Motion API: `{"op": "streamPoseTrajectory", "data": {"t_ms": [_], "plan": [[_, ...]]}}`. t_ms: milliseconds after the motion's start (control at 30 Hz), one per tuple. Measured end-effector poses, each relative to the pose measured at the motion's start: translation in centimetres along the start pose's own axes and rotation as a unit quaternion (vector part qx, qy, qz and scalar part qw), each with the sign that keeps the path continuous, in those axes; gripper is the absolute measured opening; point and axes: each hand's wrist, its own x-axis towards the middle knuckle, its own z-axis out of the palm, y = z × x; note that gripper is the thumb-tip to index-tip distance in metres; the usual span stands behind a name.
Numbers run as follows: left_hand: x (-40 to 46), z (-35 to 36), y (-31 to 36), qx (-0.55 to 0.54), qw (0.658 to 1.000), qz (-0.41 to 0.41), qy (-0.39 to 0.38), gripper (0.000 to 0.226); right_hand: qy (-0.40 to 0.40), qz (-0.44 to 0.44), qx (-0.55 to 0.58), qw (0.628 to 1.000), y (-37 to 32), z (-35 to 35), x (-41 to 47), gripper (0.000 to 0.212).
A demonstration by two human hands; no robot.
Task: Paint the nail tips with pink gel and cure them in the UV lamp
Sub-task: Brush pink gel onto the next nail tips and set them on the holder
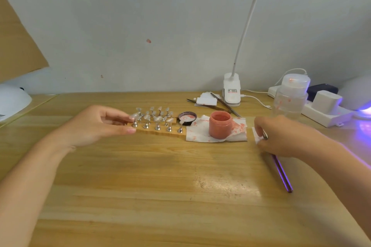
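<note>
A wooden desk (160,176) is seen from above, with a pale wall behind. The left hand (96,124) is stretched to the left end of a narrow wooden strip (158,131) on which small silver stands (157,125) carrying clear nail tips (158,118) are set in rows; its thumb and fingers are curled round the leftmost stand (134,122), so that grip is narrow and closed on that stand. Just right of the strip a round dark lid (187,117) smeared with pink lies flat, and beside it an open jar of pink gel (220,127) stands upright on a white paper wipe (195,132) spotted with pink. The right hand (281,136) is held near the jar's right side, its grip closed on a thin brush with a purple handle (282,174), whose metal ferrule shows at the fingers; a small white scrap (256,135) is touched by the same fingers. Behind, a white clip lamp (231,91) bears a label with red print too blurred to be read. Dark tweezers (224,104) and a white pad (206,99) lie near it. A clear plastic bottle (290,98) flecked with pink stands at the right, before a white power strip (325,114). A white UV lamp (356,96) glowing violet is seen at the far right edge; a second white dome (14,98) sits at the far left
</note>
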Motion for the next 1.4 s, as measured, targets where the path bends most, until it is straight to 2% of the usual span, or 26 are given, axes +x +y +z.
{"op": "streamPoseTrajectory", "data": {"t_ms": [133,167,200,233,267,333,367,400,433,467,600,700,733,833,933,1067,1233,1400], "plan": [[-0.2,3.9,2.0,-0.058,0.997,0.025,-0.035,0.021,0.072,-0.059,0.139,0.986,1.0,-1.8,-0.2,0.012],[-0.2,5.2,2.2,-0.072,0.996,0.031,-0.050,0.025,0.088,-0.070,0.211,0.971,1.1,-2.3,-0.4,0.017],[-0.3,6.6,2.4,-0.089,0.993,0.035,-0.067,0.029,0.103,-0.078,0.313,0.941,1.2,-2.7,-0.5,0.025],[-0.3,7.8,2.3,-0.100,0.991,0.039,-0.084,0.028,0.114,-0.086,0.439,0.887,1.3,-3.1,-0.7,0.033],[-0.5,8.9,2.4,-0.104,0.989,0.044,-0.100,0.025,0.111,-0.091,0.571,0.808,1.4,-3.4,-0.7,0.040],[-0.4,10.6,2.0,-0.073,0.990,0.053,-0.109,0.023,0.070,-0.109,0.784,0.607,1.4,-3.8,-0.7,0.040],[-0.3,11.2,1.8,-0.052,0.992,0.054,-0.105,0.023,0.047,-0.119,0.846,0.518,1.2,-3.8,-0.6,0.035],[-0.1,11.8,1.6,-0.042,0.993,0.050,-0.096,0.021,0.029,-0.124,0.881,0.455,1.0,-3.7,-0.5,0.033],[0.1,12.3,1.4,-0.039,0.994,0.050,-0.089,0.019,0.018,-0.126,0.895,0.427,0.7,-3.5,-0.4,0.033],[0.2,12.8,1.4,-0.035,0.995,0.053,-0.082,0.019,0.012,-0.124,0.896,0.427,0.5,-3.2,-0.3,0.033],[1.1,14.1,1.2,0.028,0.994,0.078,-0.070,0.021,0.052,-0.095,0.869,0.483,-0.3,-1.9,0.2,0.031],[1.7,14.6,1.0,0.084,0.990,0.091,-0.071,0.017,0.093,-0.072,0.810,0.575,-0.5,-1.6,0.3,0.024],[1.8,14.7,0.9,0.093,0.989,0.095,-0.063,0.017,0.099,-0.063,0.791,0.600,-0.6,-1.6,0.4,0.027],[1.9,14.8,0.8,0.082,0.991,0.093,-0.048,0.024,0.119,-0.027,0.738,0.663,-0.5,-1.8,0.5,0.053],[2.0,14.7,0.9,0.085,0.991,0.087,-0.061,0.023,0.119,-0.005,0.679,0.725,-0.5,-1.7,1.0,0.058],[2.1,14.8,0.8,0.085,0.992,0.070,-0.058,0.018,0.142,0.020,0.646,0.750,-0.7,-1.9,2.1,0.045],[2.1,15.4,0.7,0.090,0.991,0.075,-0.059,0.033,0.219,-0.007,0.571,0.791,-1.2,-2.3,3.7,0.040],[2.4,14.9,0.7,0.068,0.991,0.076,-0.088,0.022,0.194,-0.029,0.486,0.851,-1.9,-2.2,5.4,0.041]]}}
